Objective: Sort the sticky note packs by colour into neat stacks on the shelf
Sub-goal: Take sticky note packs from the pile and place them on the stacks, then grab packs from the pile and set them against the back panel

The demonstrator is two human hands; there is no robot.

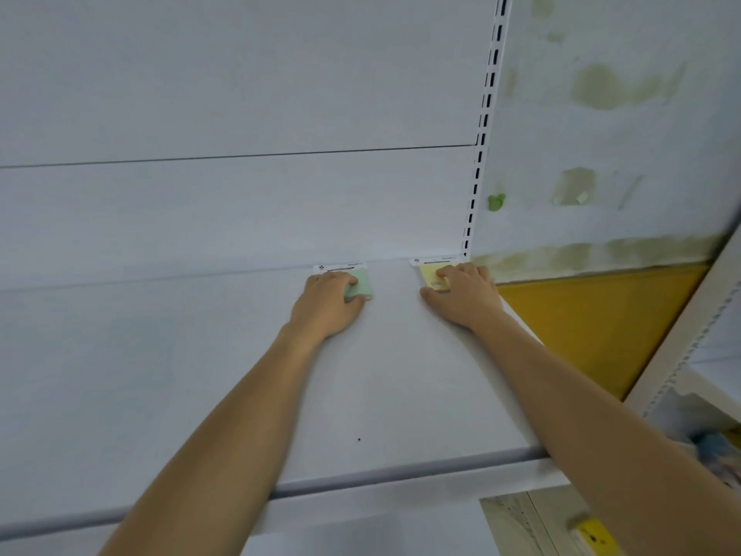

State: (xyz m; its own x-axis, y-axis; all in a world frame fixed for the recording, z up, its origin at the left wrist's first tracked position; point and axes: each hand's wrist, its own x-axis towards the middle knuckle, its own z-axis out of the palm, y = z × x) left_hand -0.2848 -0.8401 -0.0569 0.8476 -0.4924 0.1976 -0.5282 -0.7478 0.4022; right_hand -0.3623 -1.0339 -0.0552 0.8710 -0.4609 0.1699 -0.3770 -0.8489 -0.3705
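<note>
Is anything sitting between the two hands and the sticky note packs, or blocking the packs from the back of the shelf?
Nothing visible. The left hand rests directly on the green pack, the right hand on the yellow pack. Both packs lie at the back edge of the white shelf, apart from each other, with bare shelf between them.

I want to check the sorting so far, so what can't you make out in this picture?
- Head view: how many packs sit in the green stack; the left hand covers most of it.
- Head view: the yellow stack height; the right hand lies over it.
- Print on the white header cards: too small.
- Items at the lower right: blurred and cut by the edge.
</note>
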